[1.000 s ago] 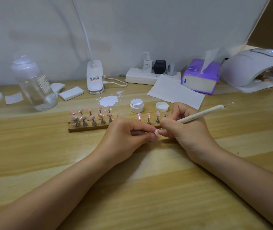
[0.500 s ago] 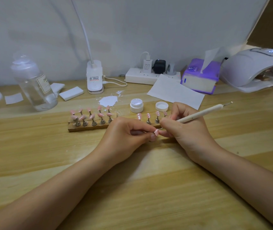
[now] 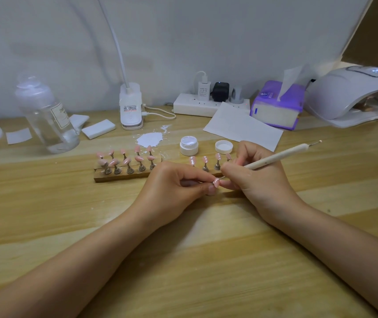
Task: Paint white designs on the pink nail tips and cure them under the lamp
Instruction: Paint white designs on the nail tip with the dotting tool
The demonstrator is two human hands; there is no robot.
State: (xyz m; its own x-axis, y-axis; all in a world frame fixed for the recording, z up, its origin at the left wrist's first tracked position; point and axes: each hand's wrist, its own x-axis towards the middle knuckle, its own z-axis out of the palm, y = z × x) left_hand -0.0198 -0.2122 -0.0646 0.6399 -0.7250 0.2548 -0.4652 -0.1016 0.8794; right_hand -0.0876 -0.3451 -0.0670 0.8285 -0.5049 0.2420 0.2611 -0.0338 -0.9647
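Note:
My left hand [image 3: 174, 187] pinches a pink nail tip [image 3: 216, 182] on its small stand, just in front of the wooden holder [image 3: 123, 176]. My right hand [image 3: 259, 180] grips a cream dotting pen [image 3: 277, 156], its lower point touching that tip. Several pink tips [image 3: 127, 158] stand on the holder's left part; three more with white dots [image 3: 205, 160] stand behind my fingers. An open white paint jar [image 3: 189, 145] and its lid [image 3: 223, 146] sit just behind. The curing lamp [image 3: 353, 95] stands at the far right.
A clear bottle [image 3: 45, 115] stands at the left, with white pads [image 3: 98, 129] beside it. A desk lamp base [image 3: 131, 106], power strip [image 3: 208, 104], purple tissue box [image 3: 277, 104] and paper sheet [image 3: 241, 127] line the back. A white paint smear [image 3: 150, 139] lies on the wooden table [image 3: 206, 260].

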